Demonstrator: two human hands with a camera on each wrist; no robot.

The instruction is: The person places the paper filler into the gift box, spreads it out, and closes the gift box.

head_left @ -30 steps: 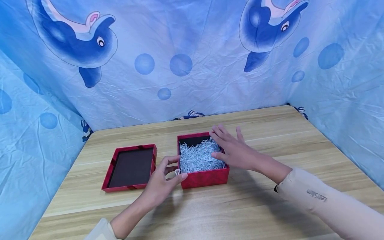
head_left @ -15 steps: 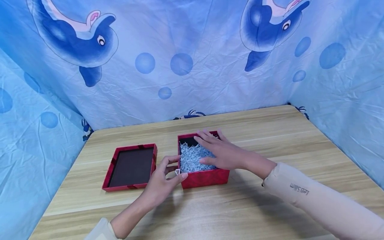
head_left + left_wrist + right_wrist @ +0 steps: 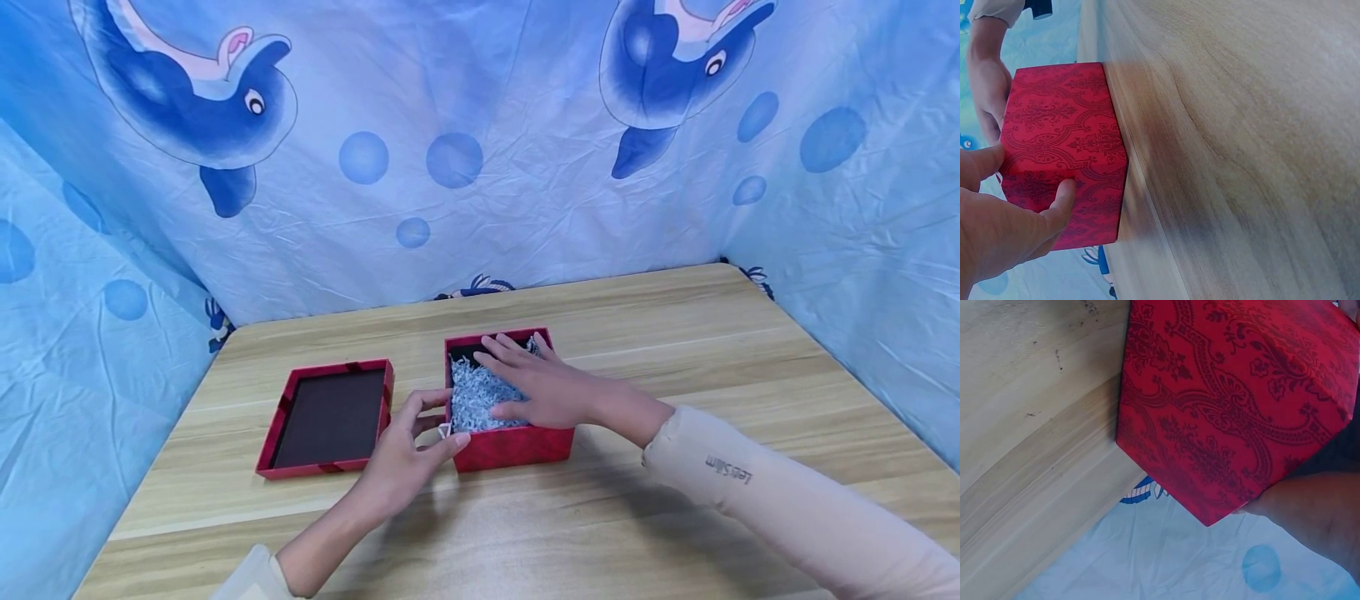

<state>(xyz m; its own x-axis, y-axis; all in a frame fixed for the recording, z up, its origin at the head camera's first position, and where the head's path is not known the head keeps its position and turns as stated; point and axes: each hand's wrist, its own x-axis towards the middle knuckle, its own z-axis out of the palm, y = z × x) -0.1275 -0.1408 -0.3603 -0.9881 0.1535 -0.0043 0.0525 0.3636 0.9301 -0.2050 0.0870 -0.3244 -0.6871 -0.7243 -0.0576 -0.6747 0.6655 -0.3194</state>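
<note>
My left hand (image 3: pixel 396 467) grips the red box (image 3: pixel 517 450); over it my right hand (image 3: pixel 546 390), fingers spread, seems to level paper shreds (image 3: pixel 476 398). The next move wants light pressing.

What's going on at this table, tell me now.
A person's left hand grips the near left corner of an open red box. Their right hand is spread above the pale blue shredded paper inside; whether it presses is unclear. The lid lies to the left, inside up, on the table.
</note>
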